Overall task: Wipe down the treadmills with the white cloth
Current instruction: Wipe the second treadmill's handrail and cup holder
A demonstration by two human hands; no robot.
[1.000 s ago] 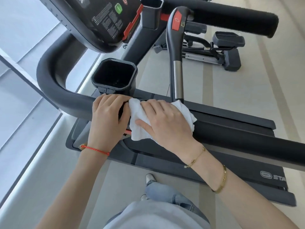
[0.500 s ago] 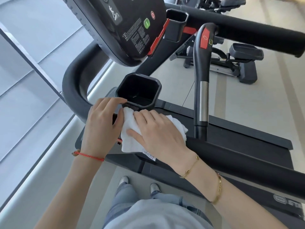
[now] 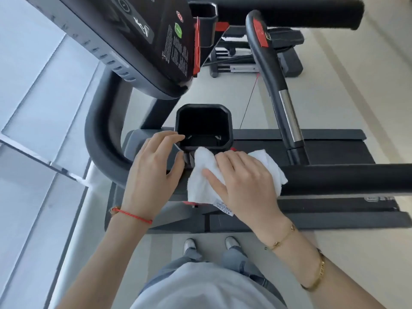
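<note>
Treadmill (image 3: 330,152) fills most of the view, seen from above, its dark deck running left to right below the handrails. Near padded handrail (image 3: 347,178) crosses from the right edge toward centre; the curved grey frame tube (image 3: 100,139) bends round on the left. Console (image 3: 138,41) tilts overhead at top, black face with white print and a green button (image 3: 178,30). A black upright grip (image 3: 274,74) with a red patch and a chrome band stands right of centre. Square black cup holder (image 3: 204,127) sits just below the console, open side up. White cloth (image 3: 208,175) is draped over the handrail end directly below the cup holder, its printed tag (image 3: 224,207) hanging at the lower edge. Right hand (image 3: 243,184) lies flat on the cloth, fingers nearly straight and close together, pressing it to the rail, thumb out to the left across the cloth. Left hand (image 3: 153,168) is just left of the cloth, fingers loosely bent, fingertips touching the cup holder's left rim; whether the thumb touches the rail cannot be told. Red cord bracelet (image 3: 131,216) on left wrist; two gold bracelets on right forearm. Two shoes (image 3: 189,245) stand on the pale floor beside the deck.
</note>
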